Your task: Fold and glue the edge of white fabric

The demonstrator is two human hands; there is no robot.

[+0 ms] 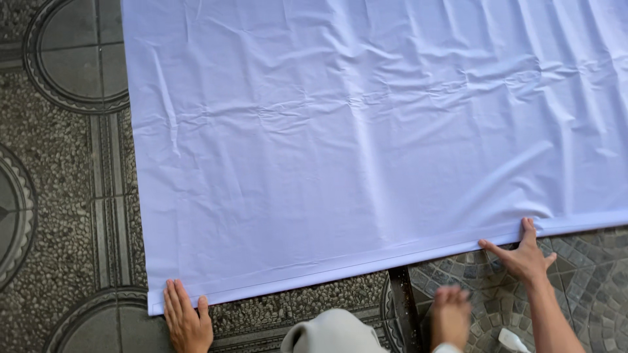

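floor all round here, pebbled tiles with ringed circles, and a big white sheet spread flat across it, creased in the middle, its hemmed near edge running along the bottom. left hand lies palm down at the sheet's near left corner, fingers straight, grip open, fingertips touching the hem. right hand is splayed flat further along, fingertips on the same hem, grip open, forearm angling in from the lower right. between them a third hand, blurred, maybe another person's, hovers over the tiles just short of the edge. pale rounded shape sits at the bottom centre, a small white object beside the right forearm.
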